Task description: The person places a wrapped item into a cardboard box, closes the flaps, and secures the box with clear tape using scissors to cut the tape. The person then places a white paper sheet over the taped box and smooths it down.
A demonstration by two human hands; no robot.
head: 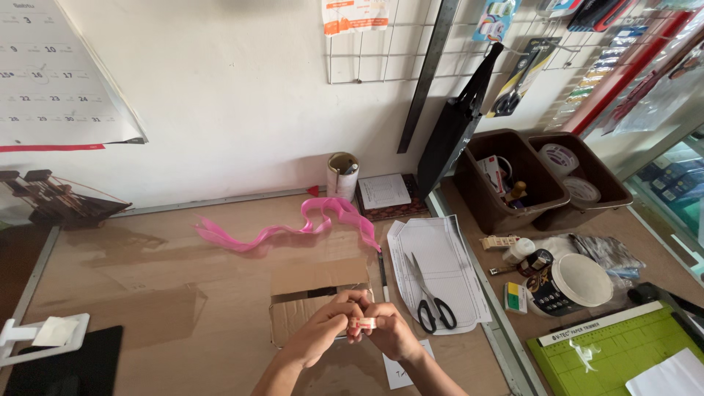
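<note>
Hands meet low over the table (147, 293): the left hand (319, 334) and right hand (392, 334) each pinch one end of a small white-and-red strip (362, 323), fingers (345, 302) curled narrow around it, just above an open cardboard box (308, 293). Black-handled scissors (429, 297) lie on a white paper sheet (440, 257) just right of the hands, and a pink ribbon (293, 224) trails across the table beyond the box.
</note>
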